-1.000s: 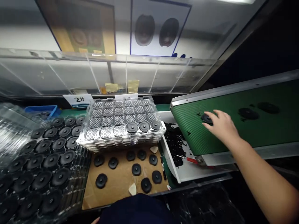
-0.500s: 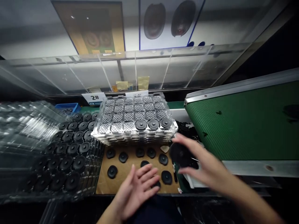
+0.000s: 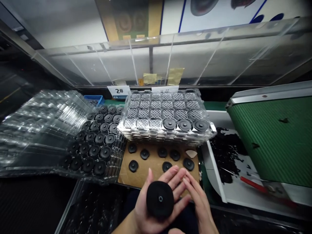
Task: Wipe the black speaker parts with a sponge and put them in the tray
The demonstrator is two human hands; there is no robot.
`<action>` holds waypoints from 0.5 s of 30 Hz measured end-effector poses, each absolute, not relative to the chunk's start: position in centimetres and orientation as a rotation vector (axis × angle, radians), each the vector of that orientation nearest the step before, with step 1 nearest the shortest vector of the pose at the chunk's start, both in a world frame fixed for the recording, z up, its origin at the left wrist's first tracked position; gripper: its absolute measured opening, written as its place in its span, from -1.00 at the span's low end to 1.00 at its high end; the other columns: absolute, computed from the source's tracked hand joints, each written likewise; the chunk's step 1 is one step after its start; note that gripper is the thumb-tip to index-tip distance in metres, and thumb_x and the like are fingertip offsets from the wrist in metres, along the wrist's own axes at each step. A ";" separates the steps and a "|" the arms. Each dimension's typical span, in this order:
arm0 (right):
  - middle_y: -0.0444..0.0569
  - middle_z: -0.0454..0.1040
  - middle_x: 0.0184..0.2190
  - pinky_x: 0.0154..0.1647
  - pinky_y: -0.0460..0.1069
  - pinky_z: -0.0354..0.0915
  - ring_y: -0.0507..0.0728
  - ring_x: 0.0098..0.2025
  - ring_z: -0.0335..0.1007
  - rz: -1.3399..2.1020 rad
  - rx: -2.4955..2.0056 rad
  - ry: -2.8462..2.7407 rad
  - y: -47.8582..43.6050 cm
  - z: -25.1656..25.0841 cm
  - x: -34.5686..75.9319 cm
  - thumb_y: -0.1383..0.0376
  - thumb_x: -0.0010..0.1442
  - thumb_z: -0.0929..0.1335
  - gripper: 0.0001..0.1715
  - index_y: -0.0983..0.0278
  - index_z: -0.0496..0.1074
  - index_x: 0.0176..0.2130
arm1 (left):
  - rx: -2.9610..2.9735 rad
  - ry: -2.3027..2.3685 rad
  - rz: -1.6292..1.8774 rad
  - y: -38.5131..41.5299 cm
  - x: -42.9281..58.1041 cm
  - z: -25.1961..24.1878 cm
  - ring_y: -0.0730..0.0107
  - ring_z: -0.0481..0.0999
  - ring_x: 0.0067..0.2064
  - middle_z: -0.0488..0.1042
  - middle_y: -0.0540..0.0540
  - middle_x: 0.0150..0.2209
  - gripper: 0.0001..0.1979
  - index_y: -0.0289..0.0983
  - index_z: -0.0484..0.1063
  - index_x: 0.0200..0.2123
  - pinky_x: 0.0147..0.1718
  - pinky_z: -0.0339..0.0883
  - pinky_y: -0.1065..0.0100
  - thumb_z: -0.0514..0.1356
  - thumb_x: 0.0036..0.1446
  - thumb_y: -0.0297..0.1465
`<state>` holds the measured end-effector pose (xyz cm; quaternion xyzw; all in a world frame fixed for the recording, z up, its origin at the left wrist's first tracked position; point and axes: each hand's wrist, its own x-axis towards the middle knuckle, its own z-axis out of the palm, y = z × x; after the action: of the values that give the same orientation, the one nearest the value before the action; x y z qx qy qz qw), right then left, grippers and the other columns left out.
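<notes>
A black rounded-square part [image 3: 160,202] with a small ring at its centre lies in the upturned palm of my left hand [image 3: 143,208]. The fingers of that hand stretch to the right, slightly curled. Beside them is my right hand [image 3: 201,203], its fingers extended and touching or nearly touching the left fingertips; no object shows in it. Just beyond both hands, several smaller-looking black parts [image 3: 144,154] rest on a brown cardboard sheet [image 3: 148,167]. Behind the sheet stands a stack of clear plastic trays [image 3: 156,133], with three black parts [image 3: 184,125] in the top tray's front row.
At the left, another clear tray [image 3: 114,165] holds rows of black parts, beside stacked clear trays [image 3: 36,130]. To the right, a white bin [image 3: 214,175] contains black scraps [image 3: 227,143] and a red-handled tool [image 3: 253,184]. A green ribbed belt [image 3: 275,139] slopes above it.
The black part my right hand held at the right is no longer there; one now lies in my left palm. My right hand has come in beside the left. The view has shifted rightward.
</notes>
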<state>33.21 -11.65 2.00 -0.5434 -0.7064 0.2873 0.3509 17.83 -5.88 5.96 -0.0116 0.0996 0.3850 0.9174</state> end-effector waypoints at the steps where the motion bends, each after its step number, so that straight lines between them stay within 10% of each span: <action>1: 0.08 -0.17 0.32 0.14 0.24 0.17 0.45 0.28 -0.11 0.765 -1.414 -1.818 -11.8 1.9 32.6 -0.08 0.06 0.34 0.01 0.10 -0.20 0.30 | -0.009 0.205 0.807 -6.0 17.7 6.1 0.28 0.08 0.28 0.22 -0.04 0.23 -0.33 -0.31 0.20 0.16 0.25 -0.14 0.20 -0.35 0.22 -0.07; 15: 0.12 -0.03 0.24 0.08 0.20 0.27 0.44 0.22 0.06 0.833 -1.415 -1.759 -12.3 1.8 29.9 -0.05 0.07 0.35 -0.13 0.07 -0.06 0.24 | -0.011 0.192 0.886 -7.0 16.4 6.1 0.36 0.17 0.24 0.25 0.03 0.20 -0.41 -0.29 0.23 0.14 0.24 -0.09 0.29 -0.33 0.26 -0.18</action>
<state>29.85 -12.25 1.84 -0.5488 -0.6822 0.3230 0.3592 16.38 -7.02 6.11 -0.0051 0.0929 0.4281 0.8989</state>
